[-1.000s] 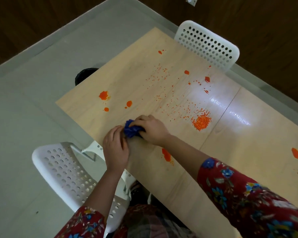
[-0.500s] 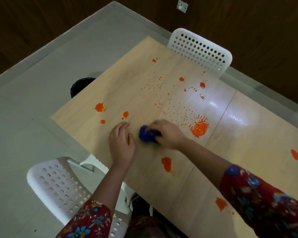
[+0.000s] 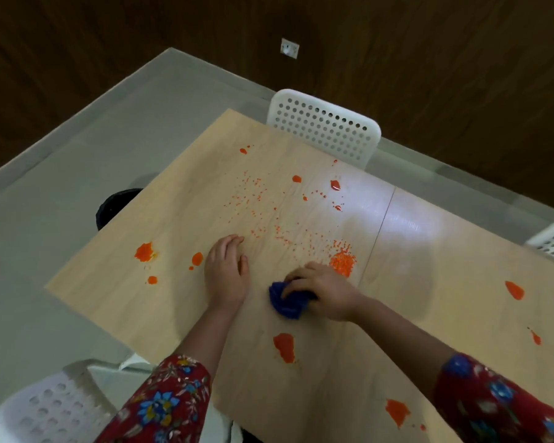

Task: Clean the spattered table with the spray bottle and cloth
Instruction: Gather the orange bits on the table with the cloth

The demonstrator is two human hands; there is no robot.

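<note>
A: Handling of crumpled dark-blue fabric cloth [image 3: 287,300]?
B: Looks soft, light, limp; probably drags a bit on the pale wooden table [image 3: 173,282] if damp. Best taken from above as a wad, palm over the bulk.
A: Location?
B: On the table top, under the fingers of right hand [image 3: 328,292], just beyond large orange smear [image 3: 283,346], near dense orange speckle patch [image 3: 343,262].
A: Grip?
B: Curled over the wad, pinching it and pressing it down. As for left hand [image 3: 226,271]: flat on bare wood, fingers straight and together, holding nothing.
A: Axis, pointing?
B: No real long axis, bunched to a lump. Loose folds sticking out toward the left hand, away from the palm. Cannot make out any edge or corner.
A: Any spray bottle?
B: Not in view.
</note>
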